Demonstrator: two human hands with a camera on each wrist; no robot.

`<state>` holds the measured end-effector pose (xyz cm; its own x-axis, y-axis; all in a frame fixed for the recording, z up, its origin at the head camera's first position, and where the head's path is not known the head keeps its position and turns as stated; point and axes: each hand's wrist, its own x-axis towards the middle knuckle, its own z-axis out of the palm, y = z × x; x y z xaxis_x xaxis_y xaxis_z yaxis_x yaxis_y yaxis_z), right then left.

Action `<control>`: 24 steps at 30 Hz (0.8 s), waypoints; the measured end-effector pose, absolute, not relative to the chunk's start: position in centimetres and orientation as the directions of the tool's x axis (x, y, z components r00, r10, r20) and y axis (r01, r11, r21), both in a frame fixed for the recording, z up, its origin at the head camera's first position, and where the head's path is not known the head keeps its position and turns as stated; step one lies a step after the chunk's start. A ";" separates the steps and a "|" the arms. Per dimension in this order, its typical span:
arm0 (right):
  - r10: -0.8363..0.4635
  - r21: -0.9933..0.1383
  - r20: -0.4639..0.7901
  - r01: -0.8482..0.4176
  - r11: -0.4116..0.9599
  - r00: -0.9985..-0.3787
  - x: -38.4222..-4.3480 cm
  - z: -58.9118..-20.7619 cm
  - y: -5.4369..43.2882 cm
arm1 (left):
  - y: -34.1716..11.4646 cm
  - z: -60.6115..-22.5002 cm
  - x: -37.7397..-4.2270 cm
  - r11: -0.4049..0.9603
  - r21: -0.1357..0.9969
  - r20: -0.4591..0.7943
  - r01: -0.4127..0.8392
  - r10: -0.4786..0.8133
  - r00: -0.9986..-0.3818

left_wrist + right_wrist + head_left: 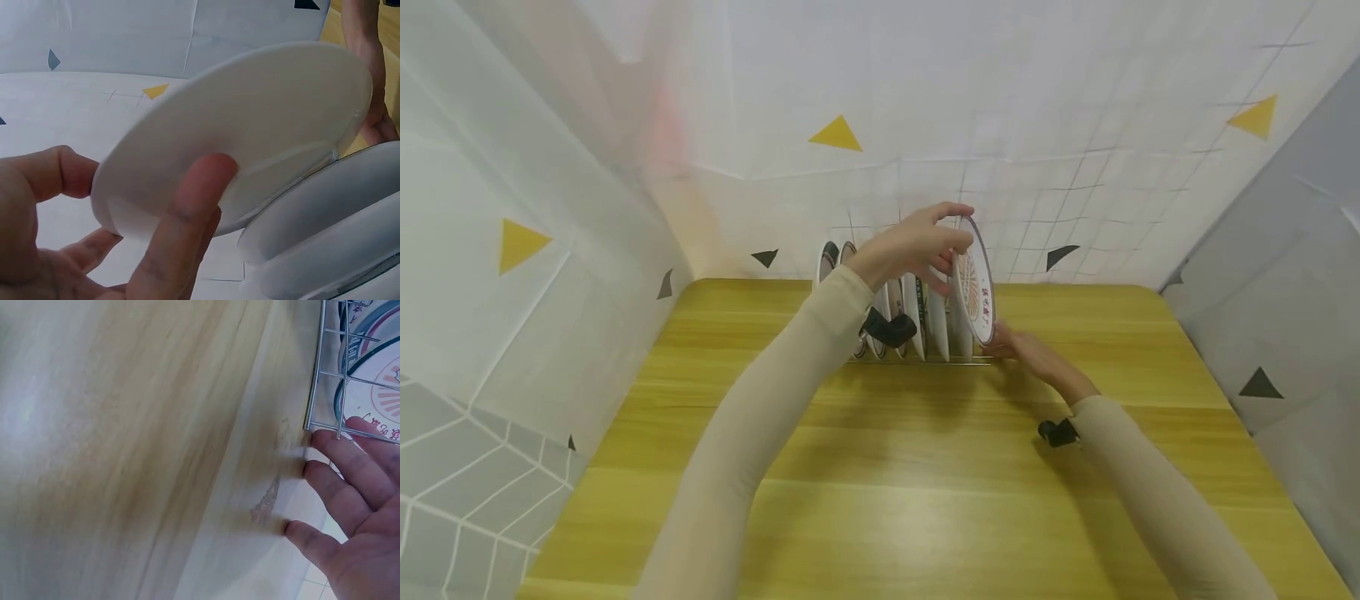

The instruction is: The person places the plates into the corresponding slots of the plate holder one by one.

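Note:
My left hand (921,246) grips the upper rim of a white plate (977,287) with a dark rim line and a red-orange pattern. In the left wrist view, the thumb presses on the plate's plain back (281,100), with other fingers round its edge. The plate stands tilted at the right end of a wire dish rack (320,369). At that end is my right hand (1033,354), its fingertips right at the rack's corner and close to the plate's lower rim. Loosely extended, the right fingers (344,494) overlap the corner wires in the right wrist view.
Several more plates (917,329) stand on edge in the rack, left of the held one. The rack sits at the back of a wooden table (880,492). Pale sheet walls (925,100) with yellow and black triangles rise behind and at both sides.

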<state>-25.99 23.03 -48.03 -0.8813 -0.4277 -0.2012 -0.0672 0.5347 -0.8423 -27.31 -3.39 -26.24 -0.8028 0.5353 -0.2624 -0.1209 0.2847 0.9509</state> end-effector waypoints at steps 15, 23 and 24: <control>-0.438 -0.822 -0.288 -0.015 0.569 -0.852 -26.1 -46.7 22.3 | -1.0 -25.0 -25.4 0.334 0.942 -0.186 -0.020 0.472 -0.862; -0.423 -0.838 -0.334 0.060 0.542 -0.843 -26.4 -46.1 22.5 | -0.4 -25.6 -25.8 0.381 0.924 -0.186 0.015 0.484 -0.855; -0.421 -0.837 -0.334 0.061 0.543 -0.843 -26.3 -46.1 22.5 | -0.2 -25.9 -25.9 0.396 0.918 -0.194 0.016 0.484 -0.854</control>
